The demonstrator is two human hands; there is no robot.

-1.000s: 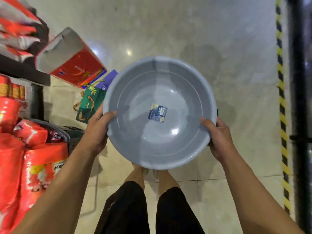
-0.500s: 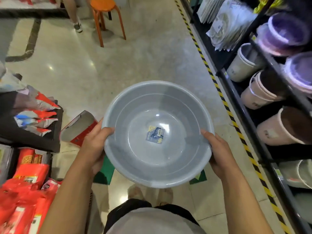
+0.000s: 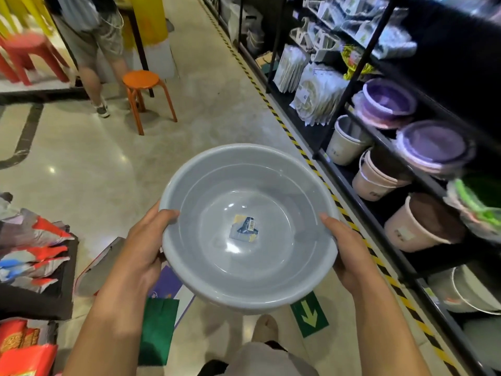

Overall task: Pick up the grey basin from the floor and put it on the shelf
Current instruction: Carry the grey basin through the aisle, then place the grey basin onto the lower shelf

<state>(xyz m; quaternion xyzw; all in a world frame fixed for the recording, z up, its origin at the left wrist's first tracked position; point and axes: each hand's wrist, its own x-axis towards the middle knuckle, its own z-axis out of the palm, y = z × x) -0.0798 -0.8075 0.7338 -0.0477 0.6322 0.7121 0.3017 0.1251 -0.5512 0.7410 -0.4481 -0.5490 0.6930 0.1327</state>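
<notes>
Gripping grey basin rim | left hand, right hand | label sticker inside

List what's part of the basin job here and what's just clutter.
Job:
grey basin, off the floor, held by its rim
left hand
right hand
shelf, to the right

Clutter:
orange stool
purple tubs
beige buckets on the shelf
red packets
green floor arrow
bystander
</notes>
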